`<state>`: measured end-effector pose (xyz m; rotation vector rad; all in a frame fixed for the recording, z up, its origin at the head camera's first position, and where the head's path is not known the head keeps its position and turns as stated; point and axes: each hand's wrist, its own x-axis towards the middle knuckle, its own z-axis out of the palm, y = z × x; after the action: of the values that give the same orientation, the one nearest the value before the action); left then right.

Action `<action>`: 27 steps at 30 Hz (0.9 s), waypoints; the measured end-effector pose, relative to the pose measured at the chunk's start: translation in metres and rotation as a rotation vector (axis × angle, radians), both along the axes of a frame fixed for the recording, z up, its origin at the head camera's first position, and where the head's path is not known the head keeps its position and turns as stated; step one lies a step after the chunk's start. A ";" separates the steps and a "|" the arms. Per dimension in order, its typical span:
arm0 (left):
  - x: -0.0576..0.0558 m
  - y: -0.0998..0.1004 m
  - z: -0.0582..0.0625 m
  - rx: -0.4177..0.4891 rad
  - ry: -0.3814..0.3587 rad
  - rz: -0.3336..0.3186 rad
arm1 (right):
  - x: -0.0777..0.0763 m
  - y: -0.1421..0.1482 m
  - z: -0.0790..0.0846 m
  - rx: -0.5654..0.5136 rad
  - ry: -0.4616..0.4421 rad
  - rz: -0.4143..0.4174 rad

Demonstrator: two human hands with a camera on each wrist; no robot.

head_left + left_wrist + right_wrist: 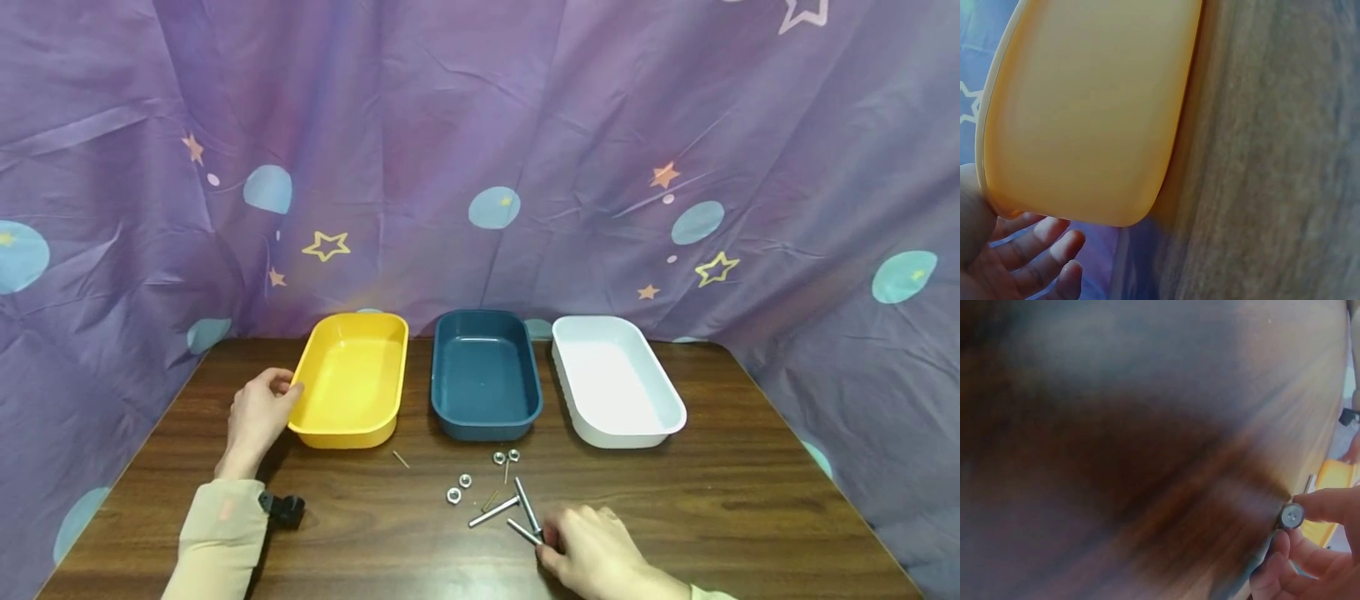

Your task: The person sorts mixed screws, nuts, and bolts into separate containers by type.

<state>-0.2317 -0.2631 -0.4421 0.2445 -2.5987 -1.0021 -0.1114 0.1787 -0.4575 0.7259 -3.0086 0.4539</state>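
Observation:
A yellow tray [348,439] stands at the left of the table, and my left hand [258,417] grips its left rim with thumb and forefinger. In the left wrist view the other fingers [1035,262] spread loosely below the tray's corner. Low in front, my right hand [596,546] pinches a silver bolt [522,531] by its head end. The round bolt head [1292,515] shows between thumb and fingers in the right wrist view. Two more bolts lie beside it, one bolt [527,500] pointing away and another bolt [492,512] slanting left.
A dark blue tray [486,432] stands in the middle and a white tray [626,439] at the right. Several hex nuts [465,481] lie before the blue tray. Thin pins are scattered near them, one pin [401,459] by the yellow tray. A patterned purple curtain [450,125] hangs behind.

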 end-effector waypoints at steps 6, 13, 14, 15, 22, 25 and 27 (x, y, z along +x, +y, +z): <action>-0.001 -0.001 0.000 -0.001 -0.006 0.008 | 0.000 0.003 -0.001 -0.061 -0.054 0.019; 0.001 0.002 0.001 0.006 -0.020 0.013 | -0.004 0.006 0.003 -0.128 0.036 0.163; 0.001 0.002 0.000 0.007 -0.020 0.013 | -0.004 0.006 0.004 -0.132 0.064 0.188; 0.001 0.002 -0.001 0.006 -0.019 0.013 | -0.005 0.005 0.006 -0.135 0.102 0.211; -0.003 0.002 -0.003 0.013 -0.012 0.022 | -0.021 -0.010 0.021 -0.157 0.328 0.322; -0.002 0.001 -0.003 0.017 -0.010 0.028 | -0.030 -0.021 0.028 -0.166 0.376 0.346; -0.001 0.000 -0.002 0.015 -0.014 0.029 | -0.036 -0.029 0.031 -0.174 0.410 0.367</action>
<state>-0.2331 -0.2631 -0.4445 0.2928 -2.5939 -1.0135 -0.1478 0.1493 -0.4264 1.1916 -2.4281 0.4937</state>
